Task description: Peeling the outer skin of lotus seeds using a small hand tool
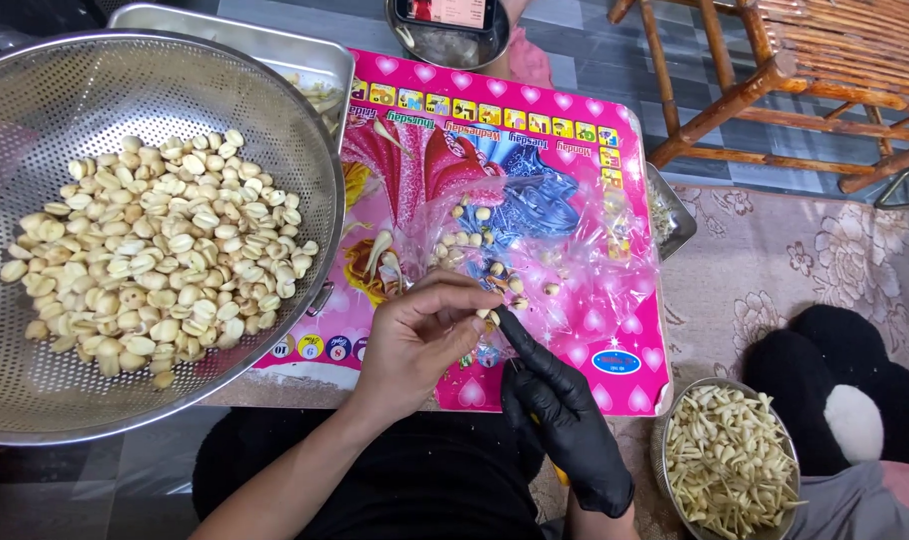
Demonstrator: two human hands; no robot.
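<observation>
My bare left hand [415,340] pinches a small pale seed [486,317] between thumb and fingers over a pink picture-printed board [595,345]. My right hand [565,415], in a black glove, grips a small tool with a yellow handle and touches its forefinger to the seed. A clear plastic bag [565,240] with several loose seeds lies on the board just beyond both hands.
A large metal colander [35,390] heaped with pale peeled seeds fills the left. A metal tray [275,45] sits behind it. A small bowl [675,415] of thin seed cores stands at the lower right. A wooden chair [775,70] is at the back right.
</observation>
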